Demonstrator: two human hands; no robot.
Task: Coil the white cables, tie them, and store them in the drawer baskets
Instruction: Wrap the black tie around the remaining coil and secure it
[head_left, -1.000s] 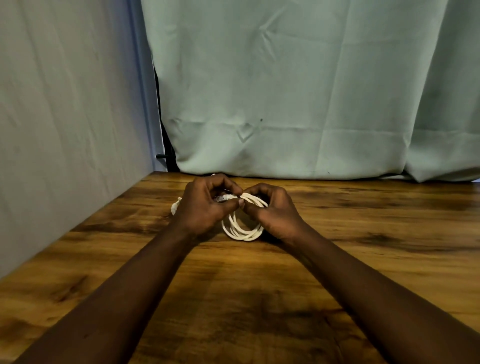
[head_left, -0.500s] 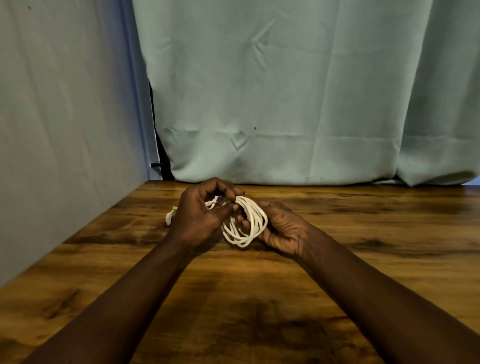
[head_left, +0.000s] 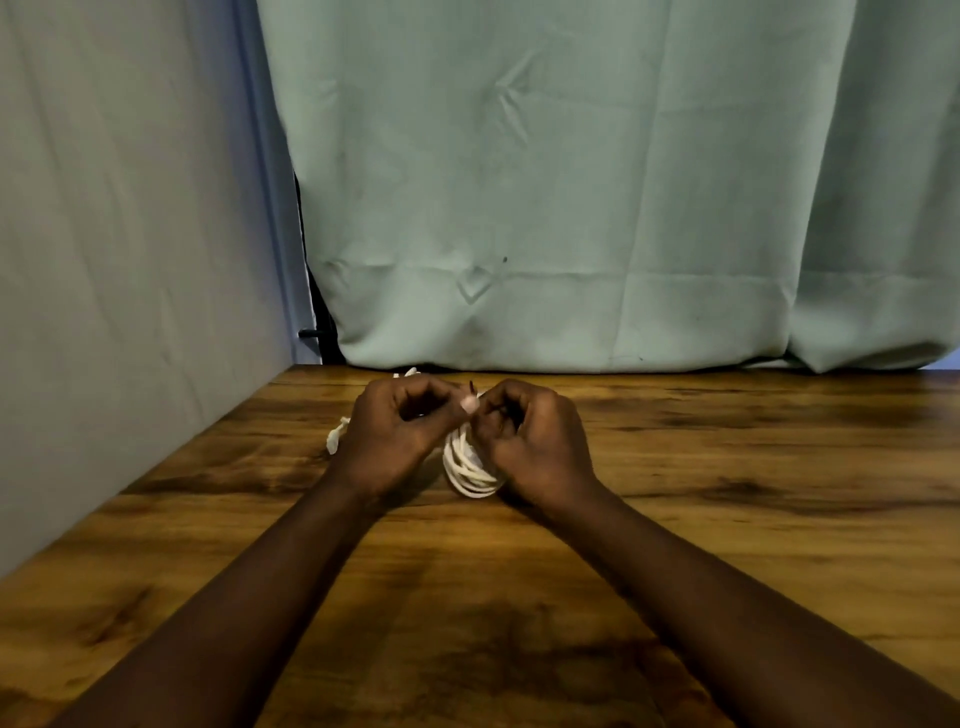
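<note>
A coiled white cable (head_left: 470, 467) is held upright just above the wooden table (head_left: 727, 493), between my two hands. My left hand (head_left: 395, 441) has its fingers curled and its thumb pressed against the top of the coil. My right hand (head_left: 535, 441) curls round the coil's right side and pinches a thin dark tie (head_left: 471, 387) that pokes up at the top. A loose white cable end (head_left: 335, 434) sticks out to the left behind my left hand. Most of the coil is hidden by my fingers.
A pale green curtain (head_left: 571, 208) hangs behind the table's far edge. A grey fabric wall (head_left: 130, 260) bounds the table on the left. No drawer or baskets are in view.
My right hand has turned from cupping the coil palm-up to closing over its right side. The coil now stands tighter between both hands, and both thumbs have met at its top.
</note>
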